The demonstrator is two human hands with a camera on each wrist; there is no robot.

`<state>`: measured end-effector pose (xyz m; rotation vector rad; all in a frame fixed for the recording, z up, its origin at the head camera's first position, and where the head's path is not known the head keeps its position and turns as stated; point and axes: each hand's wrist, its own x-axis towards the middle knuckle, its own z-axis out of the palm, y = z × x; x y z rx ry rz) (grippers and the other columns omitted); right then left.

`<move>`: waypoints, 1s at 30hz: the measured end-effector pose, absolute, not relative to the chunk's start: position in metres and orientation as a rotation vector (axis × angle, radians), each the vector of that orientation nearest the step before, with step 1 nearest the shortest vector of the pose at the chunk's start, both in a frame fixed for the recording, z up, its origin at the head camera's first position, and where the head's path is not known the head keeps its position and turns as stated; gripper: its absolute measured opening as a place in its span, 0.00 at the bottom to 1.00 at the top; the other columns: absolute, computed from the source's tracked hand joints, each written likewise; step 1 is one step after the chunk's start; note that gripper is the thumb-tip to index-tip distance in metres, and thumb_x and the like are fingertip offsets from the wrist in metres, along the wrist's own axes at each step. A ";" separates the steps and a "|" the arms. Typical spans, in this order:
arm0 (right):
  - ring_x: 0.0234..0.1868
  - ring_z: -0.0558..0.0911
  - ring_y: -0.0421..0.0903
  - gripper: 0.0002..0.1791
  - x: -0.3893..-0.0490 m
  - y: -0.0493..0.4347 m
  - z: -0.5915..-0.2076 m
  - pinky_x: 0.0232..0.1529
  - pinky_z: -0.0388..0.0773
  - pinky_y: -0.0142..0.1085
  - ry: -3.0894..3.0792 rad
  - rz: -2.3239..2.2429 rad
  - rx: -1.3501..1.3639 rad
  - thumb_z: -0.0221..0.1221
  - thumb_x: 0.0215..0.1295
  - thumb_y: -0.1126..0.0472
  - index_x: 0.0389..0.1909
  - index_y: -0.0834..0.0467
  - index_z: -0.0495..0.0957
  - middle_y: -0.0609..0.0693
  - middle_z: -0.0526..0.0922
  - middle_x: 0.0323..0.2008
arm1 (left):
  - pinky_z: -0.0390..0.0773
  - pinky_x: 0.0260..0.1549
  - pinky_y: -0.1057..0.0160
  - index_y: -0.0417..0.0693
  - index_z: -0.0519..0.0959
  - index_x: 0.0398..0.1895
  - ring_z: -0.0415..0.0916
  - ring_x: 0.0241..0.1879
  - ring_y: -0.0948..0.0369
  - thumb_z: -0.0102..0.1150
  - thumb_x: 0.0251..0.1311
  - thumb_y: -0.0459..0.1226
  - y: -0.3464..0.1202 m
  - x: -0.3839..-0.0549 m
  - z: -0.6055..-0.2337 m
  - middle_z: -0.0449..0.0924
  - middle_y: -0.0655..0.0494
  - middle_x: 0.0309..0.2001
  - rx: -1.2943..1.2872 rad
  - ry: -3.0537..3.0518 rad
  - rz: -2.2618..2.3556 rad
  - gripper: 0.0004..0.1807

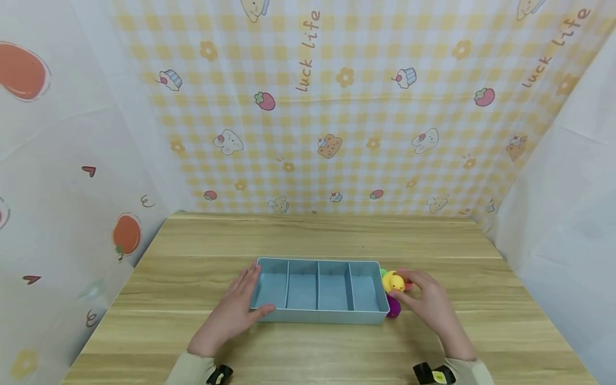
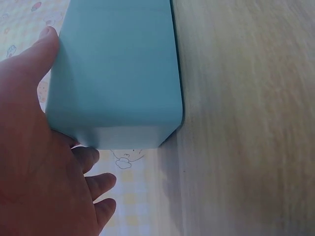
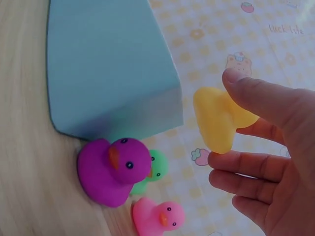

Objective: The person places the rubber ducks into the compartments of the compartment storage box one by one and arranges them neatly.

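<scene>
A light blue box (image 1: 322,317) split by dividers into several bare compartments sits on the table. My left hand (image 1: 236,307) rests against its left end, fingers straight, with the thumb by the front rim. Beside the box's right end my right hand (image 1: 430,303) pinches a yellow rubber duck (image 3: 219,118) between thumb and fingers, lifted above the other ducks. Below it a purple rubber duck (image 3: 113,172) stands close against the box. A green rubber duck (image 3: 158,166), partly hidden behind the purple one, and a pink rubber duck (image 3: 160,218) stand next to it.
The wooden table (image 1: 322,235) reaches back to a yellow checked cloth (image 1: 346,117) with printed figures. White sheets hang along the left and right sides. A dark strap (image 1: 434,374) is on the right wrist, another on the left.
</scene>
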<state>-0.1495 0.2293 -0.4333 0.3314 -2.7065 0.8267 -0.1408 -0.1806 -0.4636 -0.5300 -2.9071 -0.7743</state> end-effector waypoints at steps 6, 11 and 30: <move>0.43 0.81 0.51 0.23 -0.152 0.223 -0.432 0.45 0.81 0.51 -2.707 0.885 0.325 0.72 0.49 0.54 0.45 0.61 0.82 0.52 0.84 0.40 | 0.53 0.68 0.38 0.36 0.51 0.73 0.47 0.71 0.37 0.61 0.57 0.55 -0.180 -0.141 -0.464 0.46 0.40 0.75 -0.519 -2.937 -0.764 0.50; 0.43 0.82 0.52 0.22 -0.155 0.219 -0.433 0.44 0.81 0.50 -2.698 0.894 0.334 0.72 0.48 0.53 0.44 0.60 0.82 0.52 0.84 0.39 | 0.53 0.68 0.38 0.36 0.50 0.73 0.46 0.72 0.37 0.61 0.58 0.55 -0.180 -0.142 -0.464 0.43 0.42 0.75 -0.518 -2.951 -0.767 0.50; 0.46 0.81 0.53 0.23 -0.158 0.203 -0.429 0.49 0.80 0.52 -2.735 0.914 0.354 0.72 0.49 0.52 0.45 0.57 0.82 0.52 0.84 0.43 | 0.54 0.67 0.38 0.37 0.50 0.74 0.47 0.72 0.38 0.58 0.58 0.57 -0.180 -0.142 -0.464 0.46 0.40 0.75 -0.518 -2.951 -0.781 0.50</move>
